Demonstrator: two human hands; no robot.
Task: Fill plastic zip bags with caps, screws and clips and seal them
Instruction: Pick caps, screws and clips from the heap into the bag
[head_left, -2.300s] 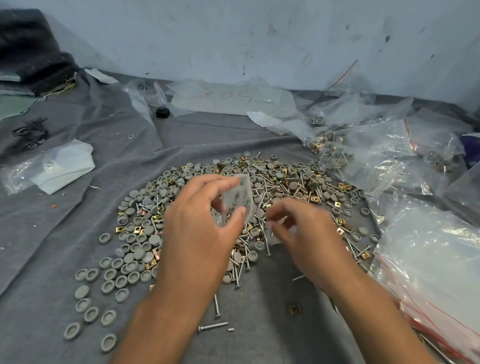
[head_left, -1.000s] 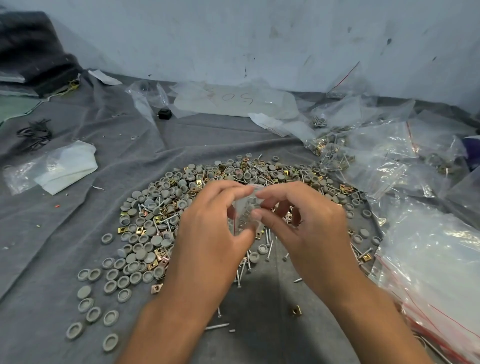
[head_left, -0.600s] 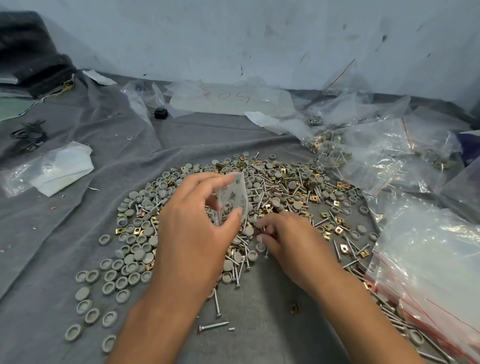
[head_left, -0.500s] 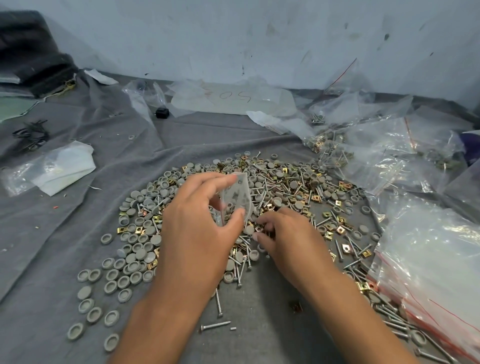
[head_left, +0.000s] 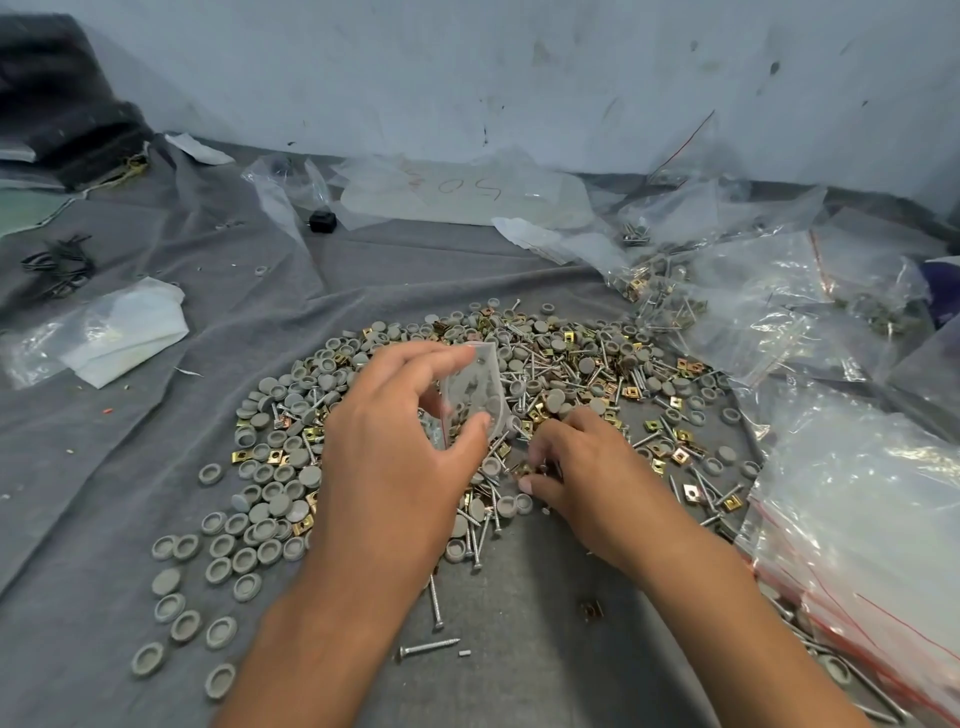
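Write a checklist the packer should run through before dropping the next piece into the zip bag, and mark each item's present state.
1. Bag held: ok, the left hand grips it above the pile.
2. Bag mouth open: cannot tell, the fingers cover part of it.
3. Bag already has parts in it: ok, a few show through the plastic.
4. Right hand on the pile: ok, its fingers are curled down among screws and clips.
5. Which piece it has picked: cannot tell, the fingers hide it.
6. Caps within reach: ok, loose caps lie beside the left hand on the cloth.
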